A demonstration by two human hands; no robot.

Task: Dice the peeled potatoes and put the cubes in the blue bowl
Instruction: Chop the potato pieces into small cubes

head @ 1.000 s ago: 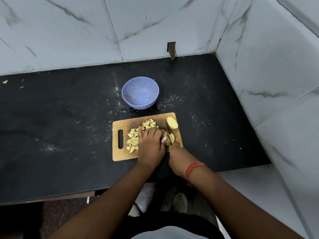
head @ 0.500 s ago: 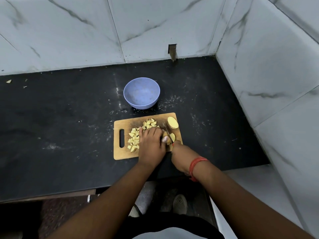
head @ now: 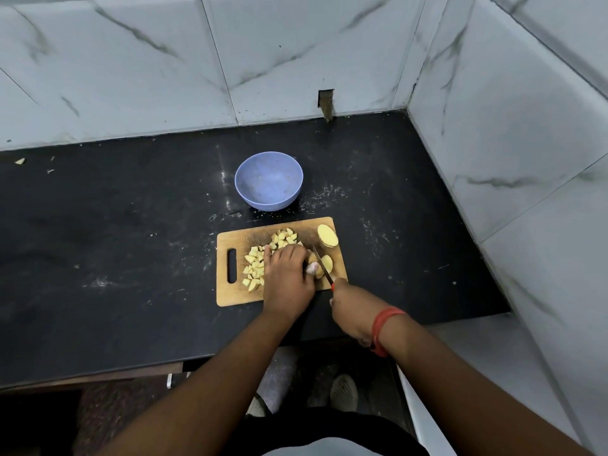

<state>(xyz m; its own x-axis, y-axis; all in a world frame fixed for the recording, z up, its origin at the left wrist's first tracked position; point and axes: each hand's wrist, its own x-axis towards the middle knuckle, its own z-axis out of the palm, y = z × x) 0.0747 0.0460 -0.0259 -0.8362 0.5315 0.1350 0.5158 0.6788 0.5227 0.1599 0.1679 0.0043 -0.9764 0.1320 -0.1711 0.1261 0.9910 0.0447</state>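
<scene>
A wooden cutting board [head: 237,296] lies on the black counter. Several yellow potato cubes [head: 254,269] are heaped on its left and top middle. A potato half [head: 327,235] rests at the board's top right corner. My left hand [head: 287,278] holds down a potato piece [head: 326,265] with curled fingers, one fingertip bandaged. My right hand [head: 348,309] grips a knife [head: 321,264] whose blade cuts into that piece. The blue bowl [head: 268,180] stands empty beyond the board.
The black counter [head: 131,241] runs left, with white specks and small scraps near the back wall. Marble-tiled walls close the back and the right side. The counter's front edge is just below my wrists; feet show on the floor.
The hands stay on the same potato piece and the knife has barely shifted along it. The view has tilted slightly, moving the board a little in frame.
</scene>
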